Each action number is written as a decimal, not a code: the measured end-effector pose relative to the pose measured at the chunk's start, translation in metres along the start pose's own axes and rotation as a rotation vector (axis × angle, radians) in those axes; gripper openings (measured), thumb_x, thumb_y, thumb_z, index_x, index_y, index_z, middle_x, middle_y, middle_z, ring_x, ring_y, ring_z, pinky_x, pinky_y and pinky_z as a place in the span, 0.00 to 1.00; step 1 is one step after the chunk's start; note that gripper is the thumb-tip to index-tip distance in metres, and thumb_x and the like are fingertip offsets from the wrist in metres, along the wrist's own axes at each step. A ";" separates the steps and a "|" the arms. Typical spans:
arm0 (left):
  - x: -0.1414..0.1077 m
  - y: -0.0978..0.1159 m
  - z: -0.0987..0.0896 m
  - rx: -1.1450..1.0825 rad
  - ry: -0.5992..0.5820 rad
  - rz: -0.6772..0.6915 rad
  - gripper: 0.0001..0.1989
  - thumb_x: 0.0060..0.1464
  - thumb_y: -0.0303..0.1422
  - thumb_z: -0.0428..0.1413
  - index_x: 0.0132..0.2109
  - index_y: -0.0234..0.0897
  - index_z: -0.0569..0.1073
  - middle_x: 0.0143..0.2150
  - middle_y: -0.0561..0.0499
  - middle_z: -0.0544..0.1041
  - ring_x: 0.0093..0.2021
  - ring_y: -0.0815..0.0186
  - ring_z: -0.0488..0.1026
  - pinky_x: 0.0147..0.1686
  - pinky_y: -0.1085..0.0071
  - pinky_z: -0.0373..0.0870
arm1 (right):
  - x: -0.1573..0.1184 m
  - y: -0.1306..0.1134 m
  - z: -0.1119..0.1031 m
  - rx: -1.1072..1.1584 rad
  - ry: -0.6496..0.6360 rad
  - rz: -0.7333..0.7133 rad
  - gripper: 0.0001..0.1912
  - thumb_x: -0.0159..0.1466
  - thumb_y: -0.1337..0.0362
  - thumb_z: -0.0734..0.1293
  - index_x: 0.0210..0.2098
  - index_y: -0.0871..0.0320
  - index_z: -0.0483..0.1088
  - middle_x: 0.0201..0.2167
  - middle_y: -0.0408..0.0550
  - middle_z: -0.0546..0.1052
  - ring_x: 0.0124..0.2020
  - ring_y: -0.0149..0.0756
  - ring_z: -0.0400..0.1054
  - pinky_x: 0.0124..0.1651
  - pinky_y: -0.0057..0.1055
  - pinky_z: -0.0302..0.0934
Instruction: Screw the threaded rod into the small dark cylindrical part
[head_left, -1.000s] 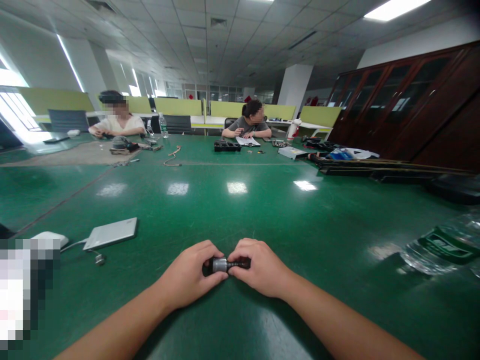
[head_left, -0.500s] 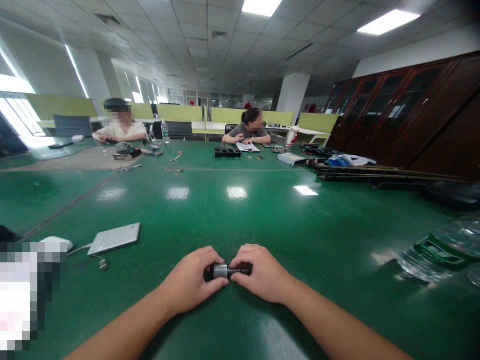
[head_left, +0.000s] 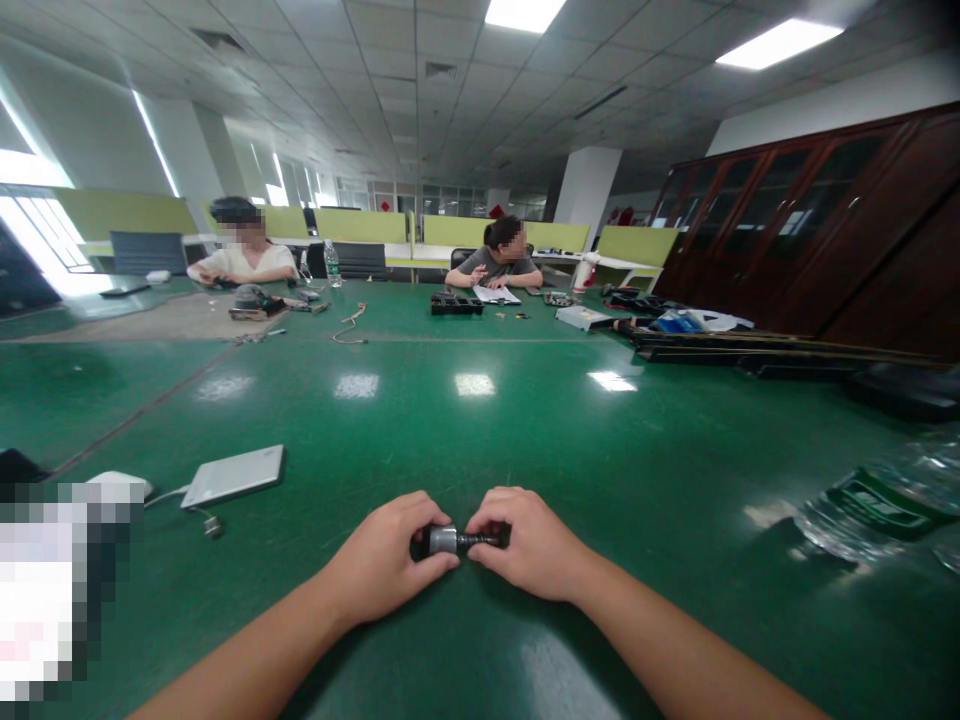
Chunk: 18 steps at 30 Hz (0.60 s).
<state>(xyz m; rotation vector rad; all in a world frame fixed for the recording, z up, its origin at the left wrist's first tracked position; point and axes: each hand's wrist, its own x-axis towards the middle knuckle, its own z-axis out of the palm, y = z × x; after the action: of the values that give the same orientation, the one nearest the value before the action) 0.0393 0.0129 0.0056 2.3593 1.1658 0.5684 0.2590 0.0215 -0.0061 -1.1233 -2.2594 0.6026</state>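
Low over the green table, just ahead of me, a small silver-and-black cylinder (head_left: 444, 540) lies sideways between my two hands. From its right side runs a thin dark ribbed shaft (head_left: 472, 541). My left hand (head_left: 382, 560) is closed on the cylinder, thumb below and fingers above; its left end is partly hidden in the palm. My right hand (head_left: 536, 550) curls around the shaft's right part, with fingertips above and thumb below. The shaft's far end is hidden in that hand.
A flat silver device (head_left: 234, 476) with a cable and plug (head_left: 214, 526) lies left. Water bottles (head_left: 874, 510) are at right. Across the green table (head_left: 420, 420), two people sit behind a black tray (head_left: 456, 304), papers and parts. Dark long pieces (head_left: 720, 350) lie far right.
My right hand has shifted slightly right along the shaft, so more of its ribbed length shows between the hands. The left hand keeps its hold on the cylinder.
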 end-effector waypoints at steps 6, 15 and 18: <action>0.000 0.000 0.000 -0.006 -0.001 -0.002 0.10 0.53 0.34 0.62 0.43 0.38 0.75 0.37 0.50 0.74 0.37 0.62 0.71 0.37 0.69 0.66 | -0.001 0.000 -0.004 0.001 -0.019 0.019 0.05 0.54 0.68 0.73 0.31 0.56 0.77 0.27 0.42 0.75 0.32 0.32 0.68 0.38 0.29 0.57; 0.000 0.001 -0.001 -0.006 -0.009 -0.013 0.09 0.54 0.33 0.62 0.43 0.38 0.75 0.36 0.50 0.74 0.37 0.62 0.71 0.37 0.69 0.66 | -0.003 0.004 -0.011 -0.032 -0.057 0.030 0.05 0.53 0.68 0.73 0.31 0.56 0.77 0.26 0.39 0.74 0.31 0.31 0.67 0.39 0.30 0.57; 0.000 0.001 -0.001 -0.003 -0.004 -0.012 0.09 0.54 0.33 0.61 0.43 0.37 0.75 0.36 0.50 0.74 0.36 0.63 0.71 0.36 0.69 0.66 | -0.002 0.006 -0.014 -0.038 -0.065 0.036 0.04 0.53 0.69 0.73 0.30 0.56 0.77 0.25 0.40 0.73 0.30 0.30 0.67 0.38 0.29 0.57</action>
<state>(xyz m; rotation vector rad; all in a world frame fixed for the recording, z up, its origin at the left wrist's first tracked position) 0.0392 0.0127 0.0067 2.3482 1.1758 0.5612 0.2721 0.0248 0.0001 -1.1814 -2.3188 0.6209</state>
